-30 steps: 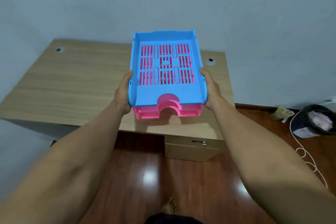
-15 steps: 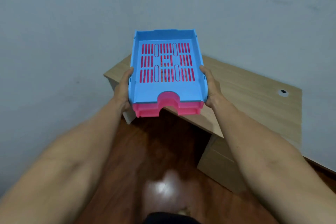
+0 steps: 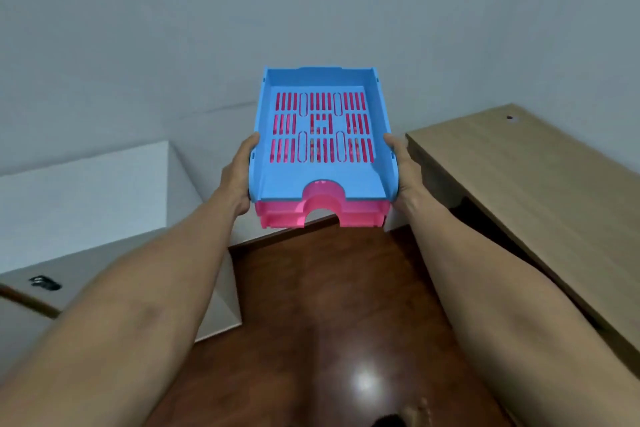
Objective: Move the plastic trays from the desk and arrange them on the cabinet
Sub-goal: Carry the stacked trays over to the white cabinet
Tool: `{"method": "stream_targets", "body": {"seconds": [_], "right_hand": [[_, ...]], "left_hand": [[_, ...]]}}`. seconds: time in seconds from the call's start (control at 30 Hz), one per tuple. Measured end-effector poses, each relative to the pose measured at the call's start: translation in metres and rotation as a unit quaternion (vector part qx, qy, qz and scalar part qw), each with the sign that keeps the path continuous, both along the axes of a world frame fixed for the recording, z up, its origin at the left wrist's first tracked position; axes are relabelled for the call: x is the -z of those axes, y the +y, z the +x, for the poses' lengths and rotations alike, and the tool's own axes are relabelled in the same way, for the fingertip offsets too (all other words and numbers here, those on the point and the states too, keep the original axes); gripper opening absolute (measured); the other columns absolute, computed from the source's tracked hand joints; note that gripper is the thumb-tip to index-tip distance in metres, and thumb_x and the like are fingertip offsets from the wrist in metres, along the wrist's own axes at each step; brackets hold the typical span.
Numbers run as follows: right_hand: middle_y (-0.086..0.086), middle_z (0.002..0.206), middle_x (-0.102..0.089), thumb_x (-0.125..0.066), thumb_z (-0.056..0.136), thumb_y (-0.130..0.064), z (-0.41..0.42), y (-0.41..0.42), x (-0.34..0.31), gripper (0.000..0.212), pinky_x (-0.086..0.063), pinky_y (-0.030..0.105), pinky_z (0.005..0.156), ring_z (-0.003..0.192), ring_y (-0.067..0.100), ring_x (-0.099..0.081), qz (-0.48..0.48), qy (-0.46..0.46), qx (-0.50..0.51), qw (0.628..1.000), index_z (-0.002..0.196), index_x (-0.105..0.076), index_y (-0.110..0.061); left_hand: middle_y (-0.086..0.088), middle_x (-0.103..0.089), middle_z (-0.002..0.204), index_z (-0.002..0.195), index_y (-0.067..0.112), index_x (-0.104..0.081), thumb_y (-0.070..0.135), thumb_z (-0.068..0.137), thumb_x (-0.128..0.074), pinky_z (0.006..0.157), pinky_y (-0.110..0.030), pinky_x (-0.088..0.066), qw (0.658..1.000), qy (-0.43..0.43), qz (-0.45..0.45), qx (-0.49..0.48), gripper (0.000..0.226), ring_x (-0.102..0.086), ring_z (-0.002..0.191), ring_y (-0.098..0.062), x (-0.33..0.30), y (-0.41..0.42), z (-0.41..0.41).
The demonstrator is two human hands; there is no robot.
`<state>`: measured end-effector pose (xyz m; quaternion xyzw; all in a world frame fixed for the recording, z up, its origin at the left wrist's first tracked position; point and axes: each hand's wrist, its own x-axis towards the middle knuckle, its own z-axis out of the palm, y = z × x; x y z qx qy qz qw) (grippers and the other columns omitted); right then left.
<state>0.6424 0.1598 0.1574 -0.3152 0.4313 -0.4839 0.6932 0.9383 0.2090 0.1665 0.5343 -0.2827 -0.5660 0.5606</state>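
I carry a stack of plastic trays in the air in front of me. The blue tray [image 3: 322, 180] is on top, with slots in its floor; a pink tray [image 3: 360, 217] sits nested under it. My left hand [image 3: 239, 177] grips the stack's left side and my right hand [image 3: 403, 177] grips its right side. The white cabinet [image 3: 86, 198] stands low at the left, its flat top bare. The wooden desk [image 3: 526, 191] is at the right, beside my right forearm.
A grey wall fills the background. Dark glossy wooden floor [image 3: 329, 305] lies between the cabinet and the desk. A dark handle [image 3: 45, 282] shows on the cabinet's front.
My view has swung left with the trays still held: the desk slid from centre to the right edge, and the white cabinet has come into view at the left.
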Motion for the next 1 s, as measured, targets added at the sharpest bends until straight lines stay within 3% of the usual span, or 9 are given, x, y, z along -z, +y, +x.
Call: {"method": "stream_targets", "body": {"seconds": [0.1,0.2,0.4,0.53,0.7,0.83,1.0], "right_hand": [[0.019,0.130,-0.074,-0.079,0.081,-0.052,0.086,0.012,-0.008,0.072,-0.052,0.056,0.109,0.123,0.042,-0.069,-0.012,0.027,-0.038,0.999,0.135,-0.066,-0.006],[0.021,0.126,-0.075,-0.078,0.083,-0.050,0.171,0.030,-0.018,0.068,-0.051,0.062,0.109,0.123,0.046,-0.068,-0.031,0.043,-0.078,0.996,0.132,-0.067,-0.003],[0.020,0.130,-0.074,-0.077,0.084,-0.052,0.328,0.069,-0.025,0.070,-0.050,0.060,0.110,0.127,0.045,-0.066,-0.034,0.032,-0.222,0.974,0.136,-0.066,-0.006],[0.020,0.137,-0.070,-0.079,0.084,-0.049,0.421,0.101,-0.025,0.072,-0.048,0.059,0.112,0.131,0.044,-0.063,-0.019,0.017,-0.310,0.950,0.140,-0.064,-0.007],[0.018,0.131,-0.074,-0.080,0.082,-0.049,0.531,0.141,-0.018,0.071,-0.053,0.055,0.108,0.112,0.037,-0.073,-0.007,0.010,-0.399,0.917,0.138,-0.064,-0.008],[0.019,0.137,-0.070,-0.080,0.083,-0.049,0.617,0.167,-0.014,0.074,-0.047,0.058,0.114,0.130,0.041,-0.065,0.013,0.001,-0.470,0.883,0.142,-0.061,-0.008],[0.018,0.131,-0.073,-0.081,0.083,-0.047,0.722,0.186,-0.008,0.069,-0.049,0.059,0.112,0.128,0.041,-0.066,0.023,-0.001,-0.519,0.855,0.138,-0.065,-0.008]], "left_hand": [[-0.012,-0.077,0.121,0.127,0.019,-0.072,0.063,0.081,-0.072,0.105,-0.055,-0.053,0.998,-0.007,-0.011,-0.064,0.064,-0.072,0.116,-0.036,-0.006,0.051,0.076],[-0.011,-0.077,0.121,0.124,0.021,-0.073,0.062,0.078,-0.075,0.106,-0.057,-0.051,0.991,-0.002,-0.019,-0.135,0.062,-0.071,0.116,-0.036,-0.010,0.104,0.147],[-0.013,-0.073,0.128,0.131,0.019,-0.070,0.063,0.072,-0.080,0.109,-0.058,-0.048,0.962,0.004,-0.030,-0.271,0.074,-0.067,0.122,-0.037,-0.013,0.212,0.263],[-0.013,-0.072,0.130,0.133,0.017,-0.068,0.059,0.079,-0.077,0.109,-0.056,-0.049,0.940,0.012,-0.047,-0.338,0.069,-0.066,0.124,-0.037,-0.013,0.278,0.324],[-0.016,-0.067,0.137,0.140,0.012,-0.062,0.052,0.083,-0.077,0.113,-0.055,-0.046,0.903,0.052,-0.061,-0.423,0.071,-0.062,0.129,-0.037,-0.010,0.348,0.395],[-0.017,-0.068,0.136,0.138,0.010,-0.063,0.049,0.079,-0.081,0.111,-0.056,-0.047,0.866,0.069,-0.056,-0.492,0.073,-0.064,0.127,-0.038,-0.005,0.392,0.450],[-0.017,-0.069,0.134,0.137,0.009,-0.063,0.053,0.074,-0.082,0.110,-0.056,-0.048,0.842,0.055,-0.060,-0.533,0.079,-0.067,0.122,-0.037,0.001,0.427,0.519]]}}
